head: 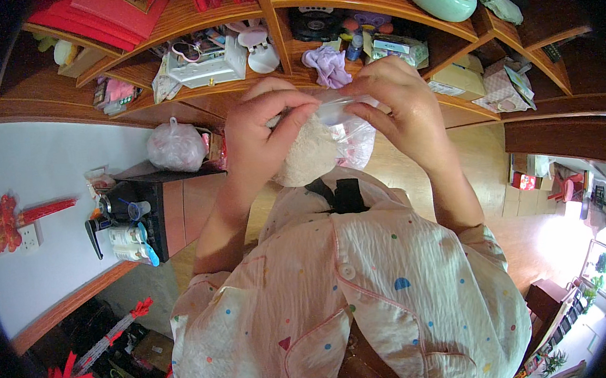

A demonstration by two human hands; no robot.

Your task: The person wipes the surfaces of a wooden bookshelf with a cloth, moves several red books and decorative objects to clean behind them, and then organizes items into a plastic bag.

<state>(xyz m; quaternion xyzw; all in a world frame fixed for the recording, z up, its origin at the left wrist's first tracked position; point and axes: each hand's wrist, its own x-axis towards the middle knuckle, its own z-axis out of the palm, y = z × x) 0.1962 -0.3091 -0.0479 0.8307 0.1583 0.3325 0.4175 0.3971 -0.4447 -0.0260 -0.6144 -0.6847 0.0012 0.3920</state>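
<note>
My left hand [265, 133] is curled around a beige, fuzzy-looking item [311, 159], perhaps plush or cloth, which bulges out below the thumb. Its thumb and index fingertips meet at the edge of a clear plastic bag [356, 140]. With thumb and fingers, my right hand [403, 108] pinches the bag's upper part, and the plastic stretches between both hands. Pinkish print or contents show lower in the bag; I cannot tell which. Both hands are raised in front of my body, with the shelf unit beyond them.
Wooden shelving [270, 28] spans the far side, holding a white drawer box [207, 64], a lilac cloth [327, 66] and a cardboard box [456, 81]. At left, a dark cabinet [149, 215] carries a tied plastic bag [176, 145] and a cup [138, 210].
</note>
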